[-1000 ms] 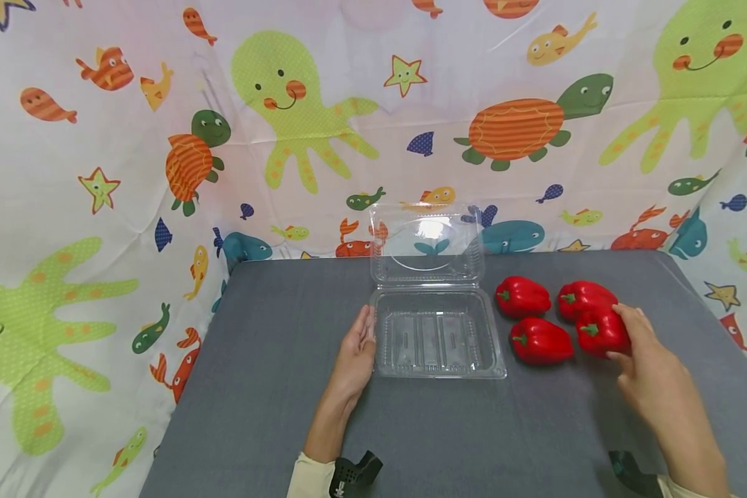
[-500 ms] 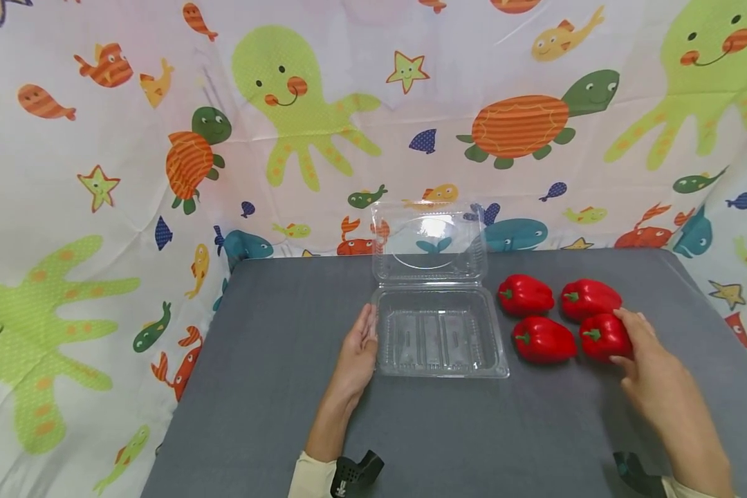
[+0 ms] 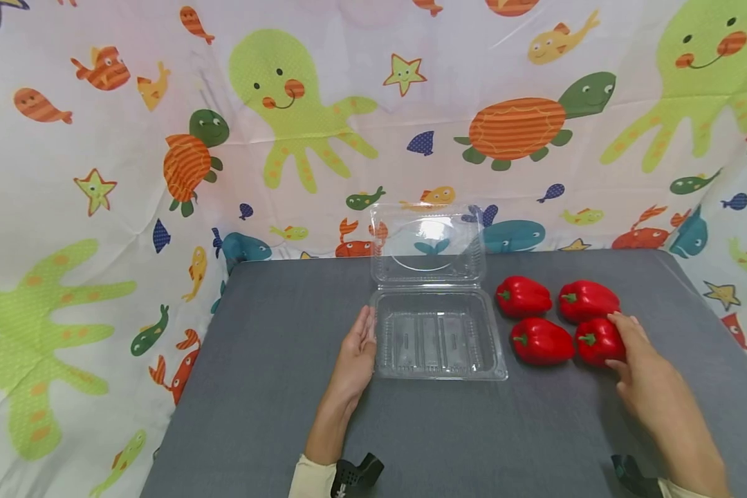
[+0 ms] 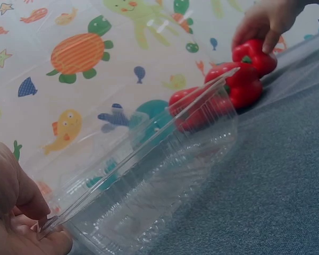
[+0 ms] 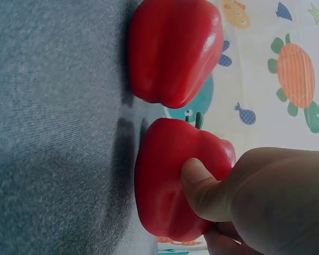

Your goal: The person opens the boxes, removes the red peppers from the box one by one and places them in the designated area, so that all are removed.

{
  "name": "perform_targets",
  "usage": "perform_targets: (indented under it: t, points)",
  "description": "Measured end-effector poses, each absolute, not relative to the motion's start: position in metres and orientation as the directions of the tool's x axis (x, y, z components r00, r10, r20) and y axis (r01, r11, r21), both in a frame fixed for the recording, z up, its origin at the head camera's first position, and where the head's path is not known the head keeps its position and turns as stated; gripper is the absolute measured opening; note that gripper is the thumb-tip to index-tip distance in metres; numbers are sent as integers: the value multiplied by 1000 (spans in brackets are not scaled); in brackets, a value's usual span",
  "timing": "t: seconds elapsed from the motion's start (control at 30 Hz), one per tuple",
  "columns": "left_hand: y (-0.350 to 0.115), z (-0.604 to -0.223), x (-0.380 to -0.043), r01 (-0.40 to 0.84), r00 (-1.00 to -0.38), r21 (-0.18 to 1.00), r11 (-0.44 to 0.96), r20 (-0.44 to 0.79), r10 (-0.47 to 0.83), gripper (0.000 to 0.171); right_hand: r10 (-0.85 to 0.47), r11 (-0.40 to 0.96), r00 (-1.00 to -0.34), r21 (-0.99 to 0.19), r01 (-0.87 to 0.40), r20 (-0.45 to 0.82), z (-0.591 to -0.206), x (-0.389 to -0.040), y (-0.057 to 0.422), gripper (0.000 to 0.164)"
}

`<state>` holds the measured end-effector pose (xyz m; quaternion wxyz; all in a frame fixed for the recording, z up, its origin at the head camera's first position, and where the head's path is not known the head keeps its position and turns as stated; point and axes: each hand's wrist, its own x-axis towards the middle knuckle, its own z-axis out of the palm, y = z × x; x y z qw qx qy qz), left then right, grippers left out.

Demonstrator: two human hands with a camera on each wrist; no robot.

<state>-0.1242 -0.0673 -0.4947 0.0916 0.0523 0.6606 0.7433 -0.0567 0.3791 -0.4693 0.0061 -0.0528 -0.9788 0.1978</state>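
A clear plastic clamshell container [image 3: 437, 339] lies with its lid [image 3: 428, 266] raised at the back. My left hand [image 3: 356, 353] holds its left rim; the left wrist view shows thumb and fingers [image 4: 56, 241] pinching the rim's edge. To the container's right are several red bell peppers in two rows. My right hand [image 3: 650, 380] grips the front right bell pepper [image 3: 600, 342], with the thumb [image 5: 199, 186] pressed on its side and the other fingers mostly hidden. Beside it is the front left pepper [image 3: 541, 341].
Behind these two sit the back left pepper [image 3: 523, 296] and the back right pepper [image 3: 588, 301]. A grey cloth [image 3: 268, 387] covers the table. A curtain [image 3: 324, 228] printed with sea animals hangs along the back and sides, close behind the lid.
My right hand has brought its pepper down and slightly left, from against the back right pepper to beside the front left one. The left hand and container have stayed in place.
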Motion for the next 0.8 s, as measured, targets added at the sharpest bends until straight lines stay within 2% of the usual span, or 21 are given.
perform_targets:
  t: [0.27,0.53,0.8]
  points:
    - [-67,-495,-125,-66,-980,990,-121,-41,194,64,81,921,-996,-381,83,-24,-473,-57,382,114]
    - [-68,-495,-125,-55,-982,989,-135,-29,187,63,34,913,-999,-406,29,5,-478,-58,386,103]
    - [-68,-499,-124,-64,-983,990,-122,-42,181,63,-54,889,-998,-456,-42,-14,-473,-53,394,114]
